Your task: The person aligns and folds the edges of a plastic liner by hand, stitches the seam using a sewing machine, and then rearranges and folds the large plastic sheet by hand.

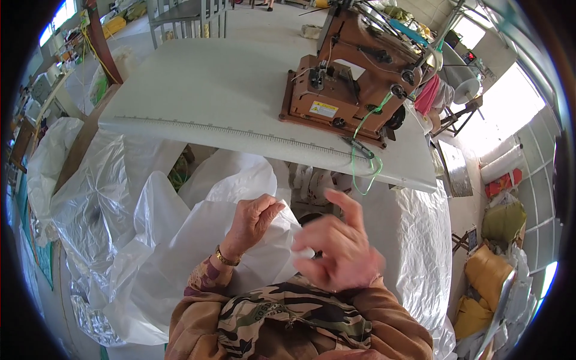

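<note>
My left hand (255, 221), with a gold wristwatch (227, 257) below it, is closed in a pinch on the edge of a translucent white plastic sheet (201, 240). The sheet spreads across my lap and off to the left in loose folds. My right hand (337, 247) hovers just right of the pinched edge, smeared by motion, its fingers apart and nothing visible in them. Beyond both hands stands a brown sewing machine (354, 84) on a pale grey table (222, 90). Green thread (377, 111) loops from it past small dark thread snips (360, 149) at the table's near edge.
A ruler scale (228, 129) runs along the table's near edge. Shiny plastic film (420, 246) hangs at the right. Yellow-brown sacks (489, 273) lie on the floor far right. A grey chair (189, 18) stands behind the table, and a reddish post (103, 42) rises at the left.
</note>
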Available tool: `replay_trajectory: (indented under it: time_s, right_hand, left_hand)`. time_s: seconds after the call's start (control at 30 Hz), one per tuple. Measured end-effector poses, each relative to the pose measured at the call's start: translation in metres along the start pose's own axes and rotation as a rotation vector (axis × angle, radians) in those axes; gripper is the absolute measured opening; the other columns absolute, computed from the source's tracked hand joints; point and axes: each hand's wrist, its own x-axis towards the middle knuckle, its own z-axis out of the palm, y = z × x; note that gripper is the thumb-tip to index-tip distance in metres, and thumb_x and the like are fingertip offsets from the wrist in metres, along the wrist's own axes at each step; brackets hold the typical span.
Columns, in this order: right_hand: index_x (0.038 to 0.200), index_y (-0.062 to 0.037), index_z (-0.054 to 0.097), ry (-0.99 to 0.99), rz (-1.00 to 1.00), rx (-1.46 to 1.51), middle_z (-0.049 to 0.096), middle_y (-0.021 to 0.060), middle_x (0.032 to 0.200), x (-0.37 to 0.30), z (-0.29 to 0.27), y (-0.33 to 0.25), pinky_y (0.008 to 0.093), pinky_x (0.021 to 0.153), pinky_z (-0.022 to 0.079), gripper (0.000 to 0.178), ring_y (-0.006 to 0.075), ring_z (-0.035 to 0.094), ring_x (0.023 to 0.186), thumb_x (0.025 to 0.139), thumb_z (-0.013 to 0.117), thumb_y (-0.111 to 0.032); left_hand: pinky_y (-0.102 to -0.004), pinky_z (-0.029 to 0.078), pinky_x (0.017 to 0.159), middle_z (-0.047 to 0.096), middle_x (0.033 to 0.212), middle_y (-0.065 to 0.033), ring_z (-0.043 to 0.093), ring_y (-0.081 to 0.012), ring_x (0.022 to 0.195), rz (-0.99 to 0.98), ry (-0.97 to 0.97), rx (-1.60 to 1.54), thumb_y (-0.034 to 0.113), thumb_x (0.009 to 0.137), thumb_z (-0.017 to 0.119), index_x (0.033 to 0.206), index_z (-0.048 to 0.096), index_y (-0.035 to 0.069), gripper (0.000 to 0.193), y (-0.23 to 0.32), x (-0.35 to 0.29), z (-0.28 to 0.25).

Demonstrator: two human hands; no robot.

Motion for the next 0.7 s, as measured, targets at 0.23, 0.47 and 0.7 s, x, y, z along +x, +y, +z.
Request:
replay_trajectory:
  time_s: [0.23,0.47,0.7]
  right_hand:
    - [0.141,0.0066,0.036,0.036,0.014,-0.027,0.057,-0.0029,0.066,-0.029,0.032,0.023,0.0485,0.095,0.044,0.077,0.0175,0.056,0.058,0.076,0.076,-0.006]
    - [0.144,0.0015,0.037,-0.084,0.018,0.043,0.057,-0.0009,0.070,-0.041,0.042,0.009,0.0434,0.095,0.043,0.068,0.0154,0.060,0.066,0.087,0.069,-0.019]
    - [0.141,0.0038,0.036,-0.074,0.000,0.094,0.059,0.0010,0.066,-0.044,0.038,0.003,0.0422,0.094,0.043,0.076,0.0182,0.061,0.064,0.077,0.076,-0.008]
  left_hand:
    - [-0.0322,0.039,0.049,0.053,0.064,-0.0134,0.048,-0.0260,0.051,0.074,0.036,-0.068,0.008,0.091,0.064,0.086,0.056,0.002,0.011,-0.009,-0.003,0.005]
    - [-0.0280,0.041,0.050,0.055,0.065,-0.0110,0.049,-0.0189,0.053,-0.015,-0.021,-0.024,0.006,0.087,0.064,0.089,0.056,0.002,0.009,-0.007,-0.003,0.006]
    - [-0.0286,0.043,0.051,0.060,0.070,-0.0105,0.055,-0.0197,0.055,0.111,0.067,0.012,0.004,0.086,0.064,0.089,0.057,0.002,0.008,-0.006,-0.003,0.017]
